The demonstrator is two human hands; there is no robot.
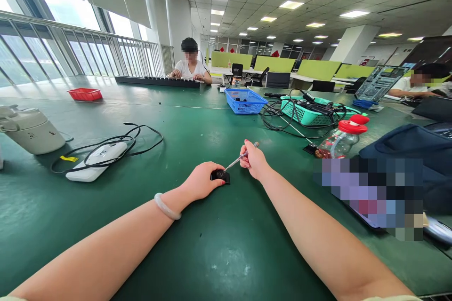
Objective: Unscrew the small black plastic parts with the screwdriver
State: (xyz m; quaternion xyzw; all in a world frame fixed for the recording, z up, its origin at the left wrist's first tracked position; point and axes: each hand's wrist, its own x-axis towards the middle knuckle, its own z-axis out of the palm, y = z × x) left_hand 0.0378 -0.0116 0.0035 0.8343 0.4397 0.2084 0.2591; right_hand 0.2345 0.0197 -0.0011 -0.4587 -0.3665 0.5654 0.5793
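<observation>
My left hand (203, 181) rests on the green table with its thumb and fingers closed round a small black rectangular piece (220, 177). Fine detail on top of that piece is too small to make out. In my right hand (254, 160) is a slim silver pointed tool (233, 163), pinched between thumb and fingers. It slants down to the left, and its tip meets or hovers just over the black piece's upper edge. Its back end sticks out above my fingers.
A white power bank (95, 162) with a looped black cable lies left, near a beige bottle (33, 129). Farther off are a red tray (84, 94), a blue basket (246, 102) and a teal basket of cables (307, 115). Right stands a red-lidded jar (341, 138). People sit beyond.
</observation>
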